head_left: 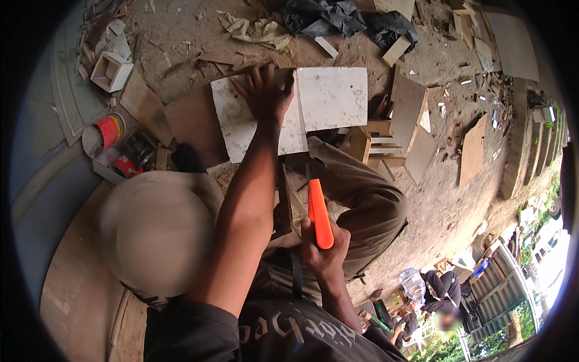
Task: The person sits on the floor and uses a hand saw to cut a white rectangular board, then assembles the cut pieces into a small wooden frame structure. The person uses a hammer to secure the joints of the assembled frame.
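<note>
A white board (332,96) with brown specks lies across my front, a narrow cut line running through it from the near edge toward the far edge. My left hand (265,93) presses flat on the part left of the line, fingers spread near its far edge. In my right hand (325,250) is the orange handle (319,214) of a handsaw, fingers wrapped around it. The saw's thin blade points away from me to the near end of the cut line. Most of the blade is hidden, seen edge-on. My bent knee (374,205) is beside the saw.
A brown board (193,130) adjoins the white one at left. Paint cans (105,134) and a small wooden box (111,72) stand farther left. Wood offcuts and panels (407,111) lie at right, black plastic sheeting (322,17) at the far side. Other people (443,292) sit at lower right.
</note>
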Demonstrator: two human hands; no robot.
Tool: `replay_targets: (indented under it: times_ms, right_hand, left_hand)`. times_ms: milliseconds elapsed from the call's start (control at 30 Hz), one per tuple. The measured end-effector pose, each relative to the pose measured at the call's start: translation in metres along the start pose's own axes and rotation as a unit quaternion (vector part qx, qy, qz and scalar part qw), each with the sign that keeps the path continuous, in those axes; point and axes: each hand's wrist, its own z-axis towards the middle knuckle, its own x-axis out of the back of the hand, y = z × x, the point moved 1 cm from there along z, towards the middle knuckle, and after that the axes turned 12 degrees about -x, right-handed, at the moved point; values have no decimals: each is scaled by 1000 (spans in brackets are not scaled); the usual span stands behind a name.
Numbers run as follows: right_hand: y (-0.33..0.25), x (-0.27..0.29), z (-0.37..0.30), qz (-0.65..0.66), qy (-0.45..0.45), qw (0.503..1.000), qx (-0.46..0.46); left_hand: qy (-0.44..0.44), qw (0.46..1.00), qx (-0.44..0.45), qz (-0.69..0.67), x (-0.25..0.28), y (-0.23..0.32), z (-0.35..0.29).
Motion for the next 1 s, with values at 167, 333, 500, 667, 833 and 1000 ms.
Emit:
replay_targets:
  times_ms: [167, 333, 500, 667, 833, 1000]
  right_hand:
    - [-3, -13, 32, 20, 46, 998, 25]
    - [5, -22, 97, 19, 31, 999, 38]
    - [30, -14, 43, 19, -10, 1000, -16]
    - [41, -2, 21, 78, 2, 991, -110]
    - [9, -47, 141, 77, 49, 995, -34]
    - [33, -43, 123, 2, 35, 998, 43]
  left_hand:
    - [37, 999, 4, 28, -4, -4, 4]
    - [15, 1000, 9, -8, 3, 6, 9]
    - [12, 999, 11, -30, 10, 5, 4]
    - [53, 996, 10, -66, 2, -1, 4]
    - [63, 997, 6, -54, 6, 6, 9]
    - [-1, 998, 21, -52, 10, 6, 5]
